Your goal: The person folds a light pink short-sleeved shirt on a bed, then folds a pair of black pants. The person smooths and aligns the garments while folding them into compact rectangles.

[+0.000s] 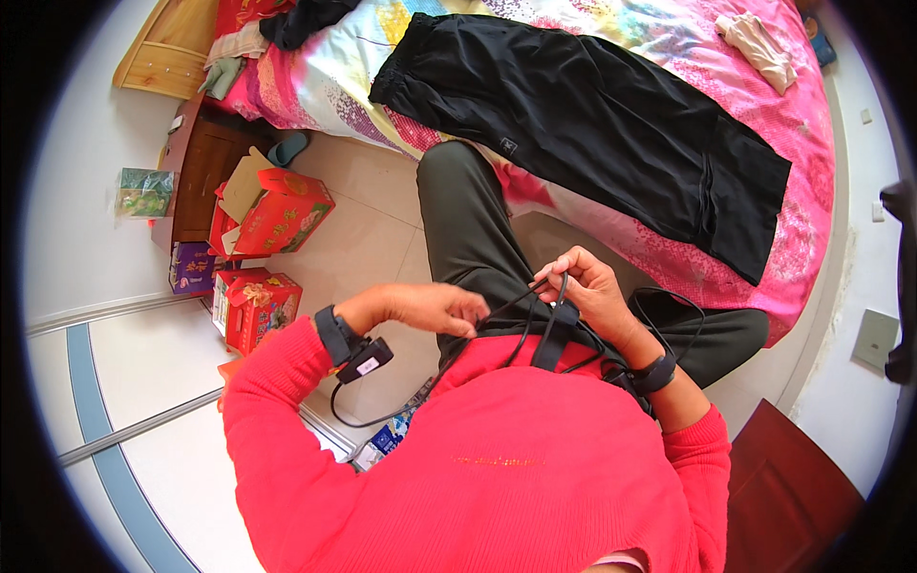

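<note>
Over my lap, my right hand pinches a bent loop of black cable between thumb and fingers. From there the cable slants down to my left hand, whose slightly blurred fingertips close on it. Each wrist wears a black strap; a small black device with a white label hangs at the left one, trailing its own cable. More cable loops lie by my right forearm and thigh. A black strap shows at my waist, partly behind the cables.
Black trousers lie spread on a bed with a colourful cover, near a beige cloth. Red cartons and a purple box stand on the tiled floor at left, by a blue slipper. A dark red wooden panel is at lower right.
</note>
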A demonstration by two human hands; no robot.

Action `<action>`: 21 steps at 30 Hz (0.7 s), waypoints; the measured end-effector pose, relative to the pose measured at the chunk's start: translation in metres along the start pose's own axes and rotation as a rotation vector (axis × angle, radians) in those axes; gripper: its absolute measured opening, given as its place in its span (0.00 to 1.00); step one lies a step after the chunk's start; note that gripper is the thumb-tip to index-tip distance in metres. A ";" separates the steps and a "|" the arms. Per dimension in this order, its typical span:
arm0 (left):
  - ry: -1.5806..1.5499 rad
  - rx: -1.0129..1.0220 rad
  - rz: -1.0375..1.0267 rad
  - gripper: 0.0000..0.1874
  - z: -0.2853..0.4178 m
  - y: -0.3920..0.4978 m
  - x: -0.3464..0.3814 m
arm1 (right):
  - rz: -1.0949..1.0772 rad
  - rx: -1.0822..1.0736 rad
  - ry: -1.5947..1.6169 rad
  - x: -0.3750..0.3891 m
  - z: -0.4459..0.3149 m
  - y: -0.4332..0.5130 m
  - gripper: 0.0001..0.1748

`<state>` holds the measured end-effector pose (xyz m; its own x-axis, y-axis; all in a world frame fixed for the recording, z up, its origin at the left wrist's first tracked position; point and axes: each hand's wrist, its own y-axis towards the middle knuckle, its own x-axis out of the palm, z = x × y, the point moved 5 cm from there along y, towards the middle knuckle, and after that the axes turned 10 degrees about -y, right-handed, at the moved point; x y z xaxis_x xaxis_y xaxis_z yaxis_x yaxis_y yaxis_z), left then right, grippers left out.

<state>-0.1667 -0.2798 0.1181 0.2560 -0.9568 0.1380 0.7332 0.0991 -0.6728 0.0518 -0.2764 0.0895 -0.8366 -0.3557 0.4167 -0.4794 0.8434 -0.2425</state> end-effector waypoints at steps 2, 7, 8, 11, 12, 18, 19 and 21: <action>-0.201 -0.043 0.012 0.16 -0.011 -0.007 0.014 | -0.042 0.026 -0.011 0.001 -0.001 -0.001 0.02; -0.353 0.060 0.098 0.10 -0.015 -0.024 0.024 | -0.182 0.026 -0.117 0.011 -0.005 -0.002 0.07; -0.385 0.069 0.144 0.09 -0.013 -0.028 0.028 | -0.203 0.037 -0.091 0.013 -0.005 -0.002 0.07; -0.634 -0.056 0.043 0.08 -0.007 -0.034 0.050 | -0.244 0.087 -0.054 0.019 -0.007 -0.002 0.08; -0.469 -0.018 0.101 0.08 -0.001 -0.033 0.051 | -0.244 0.117 -0.068 0.019 -0.007 -0.002 0.08; 0.186 0.084 0.222 0.09 0.030 -0.033 0.064 | -0.202 0.155 -0.164 0.020 -0.006 -0.002 0.06; 0.151 0.051 0.205 0.09 0.031 -0.032 0.067 | -0.207 0.148 -0.149 0.020 -0.006 -0.003 0.06; 0.090 0.160 0.230 0.11 0.041 -0.031 0.074 | -0.224 0.162 -0.061 0.021 -0.003 -0.002 0.07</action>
<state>-0.1450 -0.3426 0.1789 0.3756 -0.9238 -0.0742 0.7543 0.3512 -0.5547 0.0361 -0.2844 0.1010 -0.7170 -0.5540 0.4230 -0.6862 0.6675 -0.2889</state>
